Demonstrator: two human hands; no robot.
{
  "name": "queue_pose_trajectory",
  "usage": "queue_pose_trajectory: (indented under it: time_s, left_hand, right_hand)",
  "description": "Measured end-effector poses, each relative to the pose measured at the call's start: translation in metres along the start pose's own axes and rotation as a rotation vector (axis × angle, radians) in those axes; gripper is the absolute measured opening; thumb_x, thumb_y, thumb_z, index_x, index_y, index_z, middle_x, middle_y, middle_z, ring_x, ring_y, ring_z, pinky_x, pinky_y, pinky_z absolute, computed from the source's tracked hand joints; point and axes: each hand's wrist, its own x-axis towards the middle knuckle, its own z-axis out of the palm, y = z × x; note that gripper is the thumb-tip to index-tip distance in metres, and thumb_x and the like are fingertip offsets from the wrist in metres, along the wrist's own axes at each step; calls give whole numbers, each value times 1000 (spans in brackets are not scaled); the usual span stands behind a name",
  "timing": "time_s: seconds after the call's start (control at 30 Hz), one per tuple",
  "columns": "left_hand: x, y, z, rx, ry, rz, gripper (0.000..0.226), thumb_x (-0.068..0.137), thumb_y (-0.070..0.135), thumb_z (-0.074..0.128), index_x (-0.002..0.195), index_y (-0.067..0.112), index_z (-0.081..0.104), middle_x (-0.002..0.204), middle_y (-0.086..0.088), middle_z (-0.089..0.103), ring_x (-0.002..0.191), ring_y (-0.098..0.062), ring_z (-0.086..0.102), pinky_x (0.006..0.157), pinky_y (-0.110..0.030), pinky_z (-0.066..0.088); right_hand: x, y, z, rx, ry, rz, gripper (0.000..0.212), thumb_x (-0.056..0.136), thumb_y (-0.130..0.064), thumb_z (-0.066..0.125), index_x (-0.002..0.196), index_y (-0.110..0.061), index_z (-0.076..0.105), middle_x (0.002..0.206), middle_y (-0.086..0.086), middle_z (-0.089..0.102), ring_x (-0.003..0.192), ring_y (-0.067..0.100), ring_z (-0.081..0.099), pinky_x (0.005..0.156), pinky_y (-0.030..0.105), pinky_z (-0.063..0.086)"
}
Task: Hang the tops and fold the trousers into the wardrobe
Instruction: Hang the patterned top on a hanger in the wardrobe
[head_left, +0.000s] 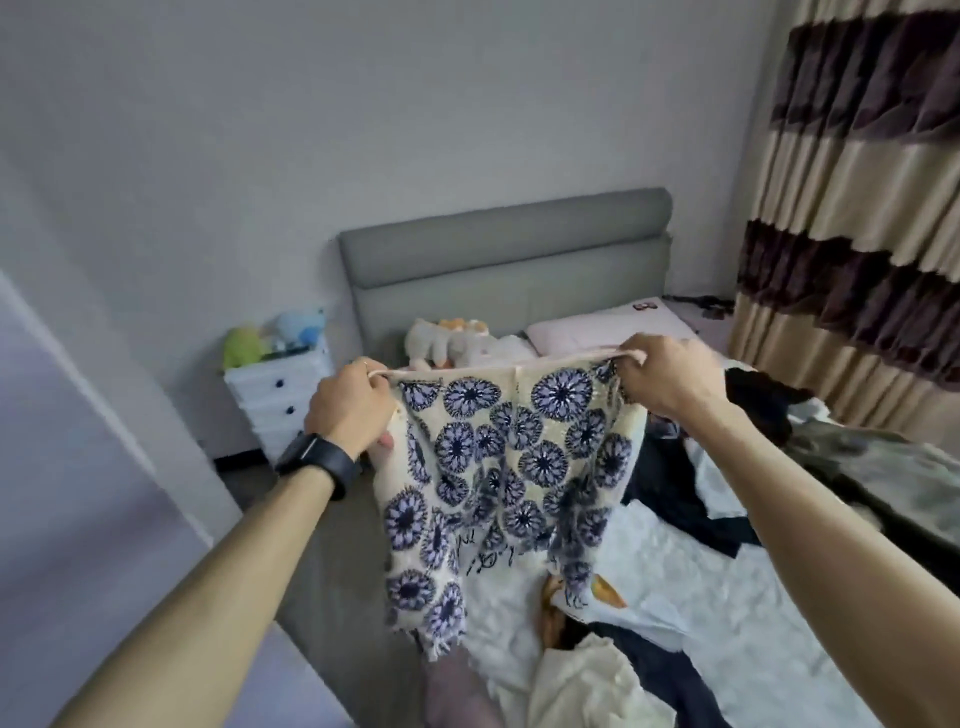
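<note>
Bedroom, grey walls; grey padded headboard (504, 244) against the far wall, brown-and-beige striped curtain (857, 208) at right. You hold a cream fabric garment printed with round blue flowers (509, 457) up over the bed's white quilted cover (727, 597), its pale top edge stretched taut between your hands. Left hand (353, 410), black watch (319, 462) on the wrist, fingers curled round the left corner. Right hand (660, 374) grips the right corner, slightly higher. Garment hangs free in front of a loose heap of dark and white clothes (670, 483) on the bed. White drawer nightstand (280, 395) with plush toys (275, 338) stands left of the headboard.
</note>
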Motion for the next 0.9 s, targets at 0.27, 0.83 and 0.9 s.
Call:
queue_pose_trajectory:
  time_s: [0.27, 0.83, 0.9]
  left_hand:
    - [-100, -126, -51, -317, -247, -220, 24, 101, 27, 47, 104, 23, 70, 80, 0, 77, 63, -16, 74, 58, -27, 50]
    - [-249, -282, -175, 471, 152, -400, 40, 93, 56, 57, 73, 23, 68, 71, 2, 68, 65, -24, 63, 54, -26, 47]
    - [-257, -299, -179, 522, 110, -416, 32, 91, 58, 62, 81, 30, 74, 90, 6, 66, 73, -21, 62, 60, -27, 50]
  right_hand:
    - [-61, -105, 75, 628, -674, -50, 21, 91, -3, 50, 103, -11, 66, 91, 12, 77, 73, 25, 77, 67, 38, 63]
    - [-183, -279, 141, 229, -349, -681, 52, 85, -71, 60, 72, -20, 65, 64, -3, 67, 66, 21, 62, 58, 31, 46]
    - [-195, -292, 151, 77, -511, -721, 46, 85, -68, 62, 74, -24, 63, 76, 2, 68, 80, 27, 67, 65, 34, 51]
